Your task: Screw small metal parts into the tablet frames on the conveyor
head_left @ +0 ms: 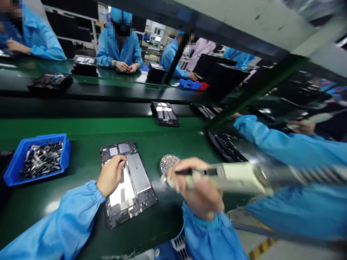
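An opened tablet (pixel 141 172) with silver battery panels and a black frame lies on the green bench before me. My left hand (pixel 110 174) rests over its left half, thumb and fingers pinched close to a dark strip along the middle; whatever is between the fingertips is too small to make out. My right hand (pixel 199 187), blurred by motion, is wrapped around a pale electric screwdriver (pixel 238 175) held nearly level, its tip pointing left. Just behind that tip sits a round dish of small screws (pixel 168 162), partly hidden by my right fingers.
At the left stands a blue bin (pixel 66 153) full of small metal parts. Another tablet stack (pixel 165 113) lies on the ledge ahead. A slanted green post (pixel 252 86) rises at the right, beside a co-worker's blue sleeve (pixel 271 139). Several people sit across the line.
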`<state>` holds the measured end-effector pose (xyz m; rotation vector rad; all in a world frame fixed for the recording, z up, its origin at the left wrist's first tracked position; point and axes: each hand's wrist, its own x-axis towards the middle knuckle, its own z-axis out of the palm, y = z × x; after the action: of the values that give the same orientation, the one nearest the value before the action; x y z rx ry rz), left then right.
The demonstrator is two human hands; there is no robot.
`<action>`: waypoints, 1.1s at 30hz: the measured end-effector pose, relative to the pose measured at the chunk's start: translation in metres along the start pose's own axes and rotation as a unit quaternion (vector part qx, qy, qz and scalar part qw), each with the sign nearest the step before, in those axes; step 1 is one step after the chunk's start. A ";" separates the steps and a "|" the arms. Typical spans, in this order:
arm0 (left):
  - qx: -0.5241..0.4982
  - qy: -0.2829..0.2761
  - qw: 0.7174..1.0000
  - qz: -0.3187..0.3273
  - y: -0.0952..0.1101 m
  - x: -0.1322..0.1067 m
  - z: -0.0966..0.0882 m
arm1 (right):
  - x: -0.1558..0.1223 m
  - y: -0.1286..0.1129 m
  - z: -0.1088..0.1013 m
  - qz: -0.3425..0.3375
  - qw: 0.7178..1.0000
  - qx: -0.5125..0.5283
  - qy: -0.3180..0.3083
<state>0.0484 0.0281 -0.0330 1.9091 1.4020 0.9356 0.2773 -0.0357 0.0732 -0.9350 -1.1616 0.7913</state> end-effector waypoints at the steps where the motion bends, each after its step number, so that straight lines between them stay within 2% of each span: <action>1: -0.023 0.011 1.000 -0.016 -0.002 0.001 -0.003 | 0.015 0.005 -0.008 -0.006 0.998 0.055 0.031; 3: -0.071 0.033 0.995 -0.054 -0.004 0.001 -0.011 | 0.041 0.022 -0.021 0.004 0.992 0.090 0.089; 5: -0.099 0.053 0.990 -0.086 -0.005 0.001 -0.020 | 0.055 0.046 -0.029 0.016 0.986 0.101 0.131; 8: -0.118 0.087 0.982 -0.116 -0.009 0.005 -0.033 | 0.055 0.077 -0.031 0.037 0.982 0.098 0.156; 11: -0.146 0.125 0.970 -0.150 -0.013 0.013 -0.046 | 0.048 0.094 -0.026 0.048 0.983 0.088 0.156; 14: -0.150 0.158 0.959 -0.180 -0.018 0.022 -0.056 | 0.047 0.100 -0.022 0.062 0.984 0.078 0.150; 17: -0.163 0.188 0.952 -0.177 -0.022 0.026 -0.060 | 0.049 0.102 -0.021 0.082 0.981 0.074 0.157; 22: -0.194 0.214 0.940 -0.182 -0.031 0.028 -0.059 | 0.050 0.103 -0.021 0.090 0.982 0.062 0.156; 33: -0.128 0.253 0.930 -0.234 -0.048 0.029 -0.059 | 0.050 0.095 -0.017 0.108 0.978 0.054 0.168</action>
<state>-0.0200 0.0723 -0.0304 1.0992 1.8102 1.3359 0.3014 0.0449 0.0041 -1.0680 -0.7251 0.8234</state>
